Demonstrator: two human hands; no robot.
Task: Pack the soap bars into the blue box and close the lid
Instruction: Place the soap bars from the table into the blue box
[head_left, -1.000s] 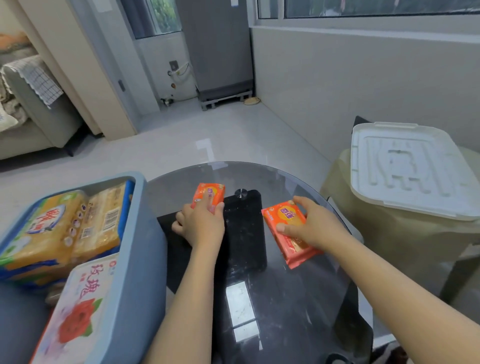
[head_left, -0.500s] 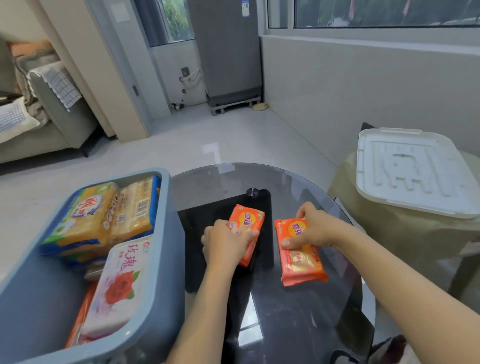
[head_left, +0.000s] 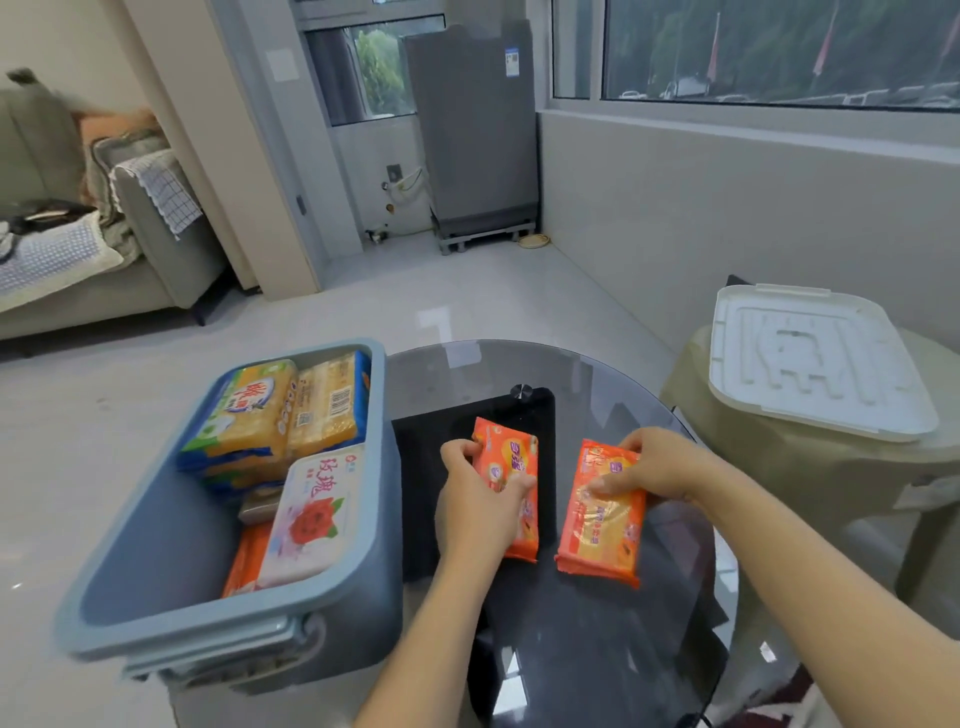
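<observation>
While gripped, orange soap bars (head_left: 506, 467), glossy wrappers

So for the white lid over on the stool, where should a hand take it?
By the near long edge of the lid, from the table side. It lies flat on the stool, its rim overhanging the seat, so fingers could probably hook under the lip there.

one head-worn wide-angle view looks forward and down, close over the near edge of the round glass table (head_left: 597, 374), taking in floor, far wall and windows beyond.
</observation>
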